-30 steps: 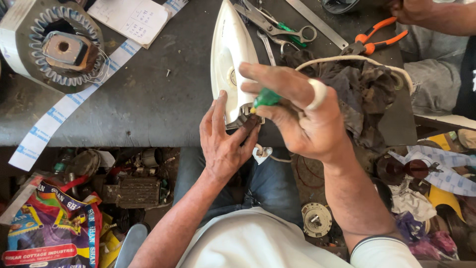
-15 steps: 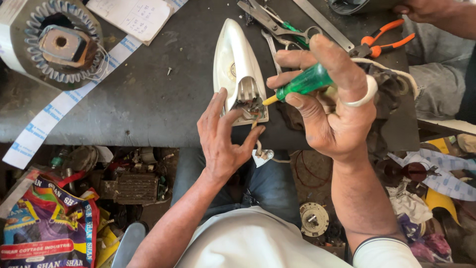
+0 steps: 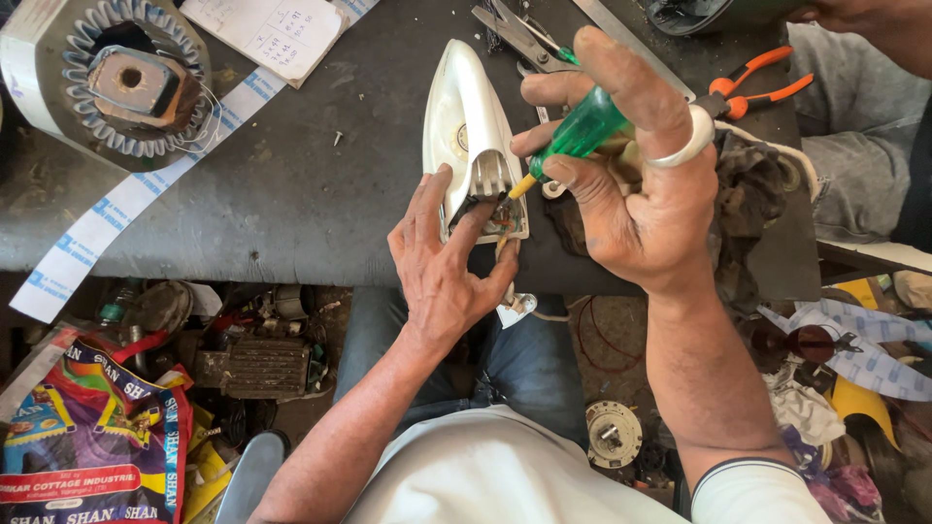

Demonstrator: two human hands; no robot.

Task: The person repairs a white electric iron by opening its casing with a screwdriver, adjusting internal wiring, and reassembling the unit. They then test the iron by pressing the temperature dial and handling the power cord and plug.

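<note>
Left of the iron (image 3: 464,126), the desk (image 3: 291,194) lay bare up to the motor stator (image 3: 121,82). To its right, pliers (image 3: 752,82), scissors (image 3: 524,39) and rag (image 3: 757,194) crowded any passage.

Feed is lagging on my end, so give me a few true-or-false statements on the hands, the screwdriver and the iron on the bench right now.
1. The right hand holds a green-handled screwdriver. True.
2. The screwdriver's tip points at the narrow nose of the white iron. False: it points into the opened rear end, nearest the person.
3. The left hand grips the iron's rear end. True.
4. The orange-handled pliers are in the left hand. False: they lie on the bench beyond the right hand.
5. The motor stator sits at the bench's far left. True.
</note>
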